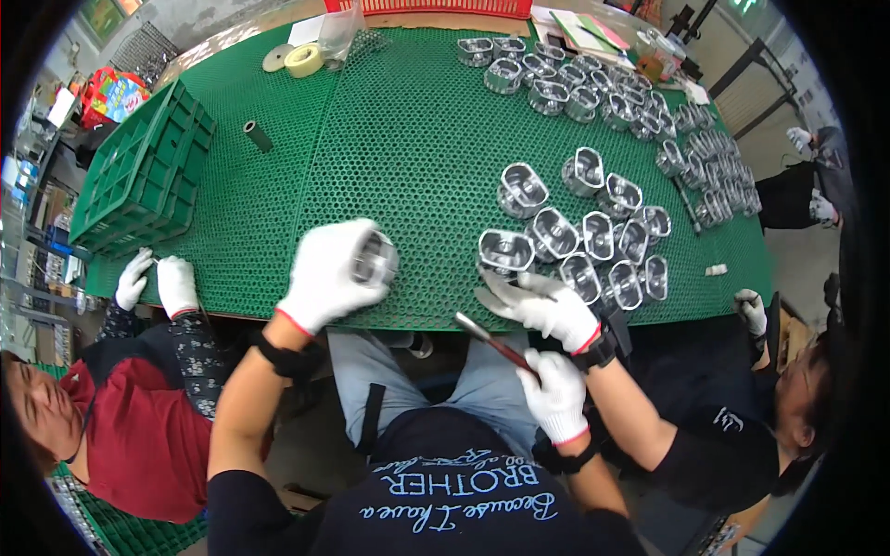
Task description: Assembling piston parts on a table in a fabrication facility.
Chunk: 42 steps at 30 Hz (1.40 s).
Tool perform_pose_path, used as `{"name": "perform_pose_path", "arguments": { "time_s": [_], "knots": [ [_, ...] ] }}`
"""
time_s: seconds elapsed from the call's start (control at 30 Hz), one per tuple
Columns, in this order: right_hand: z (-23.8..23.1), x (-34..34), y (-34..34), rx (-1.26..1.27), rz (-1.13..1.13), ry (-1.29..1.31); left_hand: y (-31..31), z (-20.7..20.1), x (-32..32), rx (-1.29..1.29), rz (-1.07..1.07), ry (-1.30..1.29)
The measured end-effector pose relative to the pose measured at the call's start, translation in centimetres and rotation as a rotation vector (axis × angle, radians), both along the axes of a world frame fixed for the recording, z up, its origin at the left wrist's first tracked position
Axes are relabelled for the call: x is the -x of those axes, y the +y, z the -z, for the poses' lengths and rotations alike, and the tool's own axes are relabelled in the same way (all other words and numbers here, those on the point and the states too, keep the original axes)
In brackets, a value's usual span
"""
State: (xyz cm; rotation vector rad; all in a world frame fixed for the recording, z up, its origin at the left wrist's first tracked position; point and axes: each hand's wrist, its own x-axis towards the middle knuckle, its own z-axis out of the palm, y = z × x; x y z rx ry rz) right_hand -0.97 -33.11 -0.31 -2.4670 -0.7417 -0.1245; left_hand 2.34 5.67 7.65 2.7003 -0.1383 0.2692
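Note:
A shiny metal piston (pixel 375 260) is gripped in my white-gloved left hand (pixel 326 276), just above the near part of the green mat (pixel 399 139). My gloved right hand (pixel 556 397) is closed around a rod-like hand tool (pixel 497 343) with a bright metal end and a dark red shaft. The tool slants up and left near the table's front edge. To its right, a co-worker's gloved hand (pixel 547 310) reaches over the mat and touches or nearly touches the nearest piston (pixel 506 248) of a loose group. That hand partly covers the piston.
Many pistons (pixel 549 95) stand at the far right. Green crates (pixel 148 171) are stacked at left, close to another person's gloved hands (pixel 174 283). A dark tube (pixel 257 136), yellow tape roll (pixel 303 61) and red basket (pixel 431 7) lie farther back. A thin bar (pixel 688 204) rests right.

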Motion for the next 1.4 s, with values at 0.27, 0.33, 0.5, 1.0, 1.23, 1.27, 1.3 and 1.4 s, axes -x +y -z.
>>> {"name": "perform_pose_path", "arguments": {
  "time_s": [0.27, 0.33, 0.5, 1.0, 1.23, 1.27, 1.3, 1.4],
  "knots": [
    [-0.3, 1.9, -1.6, -0.24, 0.231, 0.345, 13.0, 2.8, 0.3, -0.387, -0.659, -0.124],
    [-1.5, 0.2, 0.5, -0.286, 0.262, 0.516, 8.6, 2.6, -1.7, -0.352, -0.401, -0.317],
    [-4.3, -4.4, 5.5, -0.878, 0.24, 1.058, -6.5, 2.1, -7.5, 0.213, 0.223, -0.131],
    [-4.2, -5.2, 9.5, -0.867, -0.194, 1.251, -6.1, 4.2, -0.9, 1.217, -0.219, 0.387],
    [-0.9, -3.9, 5.7, -0.344, 0.004, 0.234, -1.5, 5.1, 2.9, 1.05, -0.345, 0.21],
    [-0.9, -3.7, 5.9, -0.311, -0.006, 0.127, -1.5, 5.0, 3.2, 0.84, -0.271, 0.098],
    [-1.2, -3.6, 6.3, -0.313, -0.01, 0.13, -1.6, 4.9, 3.4, 0.631, -0.196, -0.011],
    [-2.0, -3.5, 7.6, -0.094, -0.083, 0.044, -2.5, 6.3, 3.3, 0.312, -0.137, -0.009]
  ]
}}
